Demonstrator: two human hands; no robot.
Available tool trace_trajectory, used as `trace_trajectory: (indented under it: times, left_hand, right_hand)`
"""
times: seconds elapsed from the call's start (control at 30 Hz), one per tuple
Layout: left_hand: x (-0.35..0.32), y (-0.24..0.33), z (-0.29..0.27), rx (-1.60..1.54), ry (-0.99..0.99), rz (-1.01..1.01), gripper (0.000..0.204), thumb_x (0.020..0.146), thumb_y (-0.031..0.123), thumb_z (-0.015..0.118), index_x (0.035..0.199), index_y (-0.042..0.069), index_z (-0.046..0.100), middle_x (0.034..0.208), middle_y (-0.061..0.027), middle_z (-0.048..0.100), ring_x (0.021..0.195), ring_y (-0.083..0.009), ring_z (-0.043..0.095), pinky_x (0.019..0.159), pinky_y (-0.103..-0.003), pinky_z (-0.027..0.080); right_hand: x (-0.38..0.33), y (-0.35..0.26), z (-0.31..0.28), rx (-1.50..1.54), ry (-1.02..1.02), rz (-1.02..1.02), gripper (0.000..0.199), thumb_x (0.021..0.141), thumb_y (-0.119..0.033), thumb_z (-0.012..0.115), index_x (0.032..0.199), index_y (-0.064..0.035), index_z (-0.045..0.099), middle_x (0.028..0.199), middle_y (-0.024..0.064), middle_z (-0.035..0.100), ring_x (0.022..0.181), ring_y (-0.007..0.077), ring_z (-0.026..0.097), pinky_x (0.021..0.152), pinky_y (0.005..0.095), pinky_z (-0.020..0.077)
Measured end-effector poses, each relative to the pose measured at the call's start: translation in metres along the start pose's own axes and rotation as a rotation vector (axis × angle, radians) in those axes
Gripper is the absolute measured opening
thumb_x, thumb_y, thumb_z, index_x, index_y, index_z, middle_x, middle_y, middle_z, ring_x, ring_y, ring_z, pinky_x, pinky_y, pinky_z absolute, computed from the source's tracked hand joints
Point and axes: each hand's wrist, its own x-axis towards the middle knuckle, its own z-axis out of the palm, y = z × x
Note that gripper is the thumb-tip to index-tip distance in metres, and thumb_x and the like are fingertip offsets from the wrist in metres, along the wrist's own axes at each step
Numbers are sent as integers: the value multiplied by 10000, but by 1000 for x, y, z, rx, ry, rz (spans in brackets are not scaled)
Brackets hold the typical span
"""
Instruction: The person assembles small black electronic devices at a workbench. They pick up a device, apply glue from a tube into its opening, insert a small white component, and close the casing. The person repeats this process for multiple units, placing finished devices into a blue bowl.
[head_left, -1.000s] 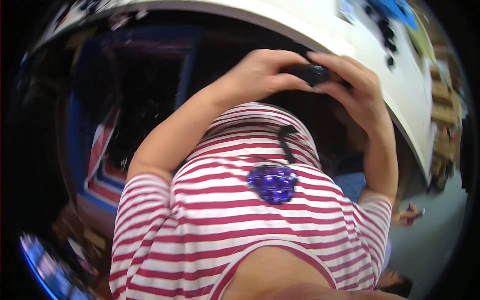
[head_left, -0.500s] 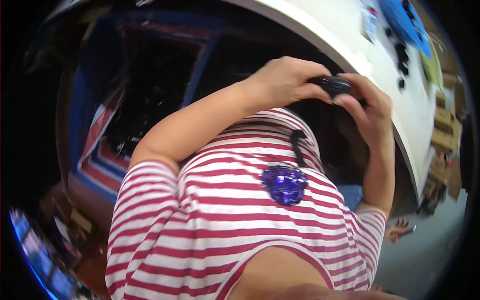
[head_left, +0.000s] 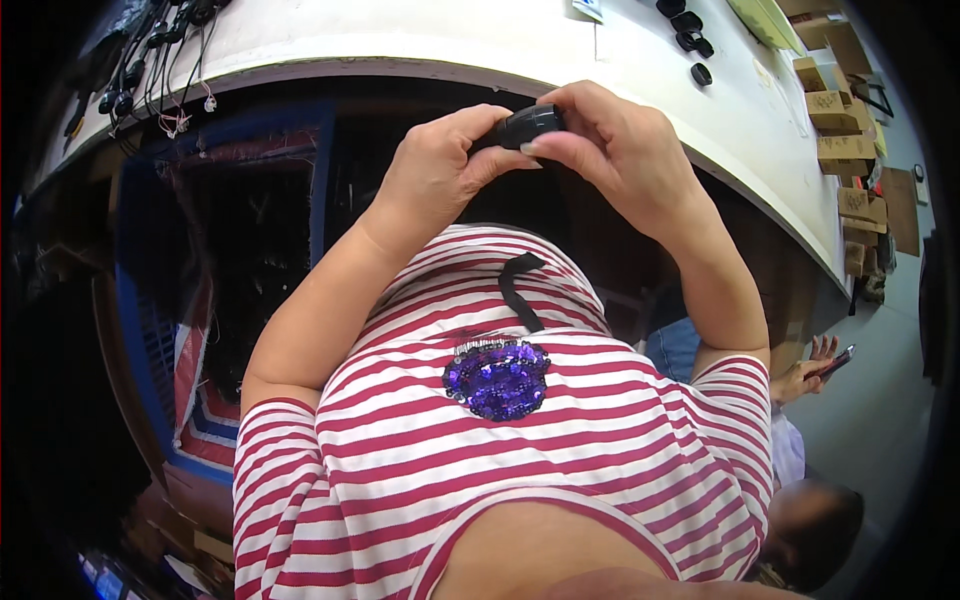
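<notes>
A black, rounded cylindrical plastic part, of a kind I cannot make out, is held between my two hands in front of the table edge. My left hand pinches its left end between thumb and fingers. Around the right end close the thumb and fingers of my right hand. The fingers hide both ends of the part, so whether it is one piece or two joined pieces does not show.
On the white table lie several black rings, a green tray and black cables. A blue crate with dark contents stands at left, cardboard boxes at right. Another person's hand holds a phone.
The view has turned, so both hands and the black part appear further left and higher. Cables now show at the upper left. Both hands still grip the part.
</notes>
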Motion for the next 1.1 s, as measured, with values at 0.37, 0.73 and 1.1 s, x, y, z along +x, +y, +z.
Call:
trace_trajectory:
  times: [0.37,0.73,1.1]
  left_hand:
    - [20,19,-8,-884,169,-13,539,907,467,443,1152,-13,431,626,42,328,515,-47,252,489,-206,235]
    - [35,29,-2,-1114,213,-24,565,914,502,397,1275,69,415,1060,-86,553,940,-172,520,859,-309,410]
    - [17,18,0,-874,38,-262,443,987,284,369,1334,10,337,968,-54,555,816,-109,513,746,-237,431]
  right_hand:
    - [-11,-5,60,445,-117,65,339,893,-257,546,1112,-9,469,943,168,601,867,308,603,742,363,476]
    - [-38,-6,33,859,82,228,379,925,-118,460,1285,-33,377,664,53,537,556,105,528,508,241,445]
    - [-25,70,-267,646,770,43,209,942,-206,443,1067,-52,505,668,52,548,535,127,542,467,249,444]
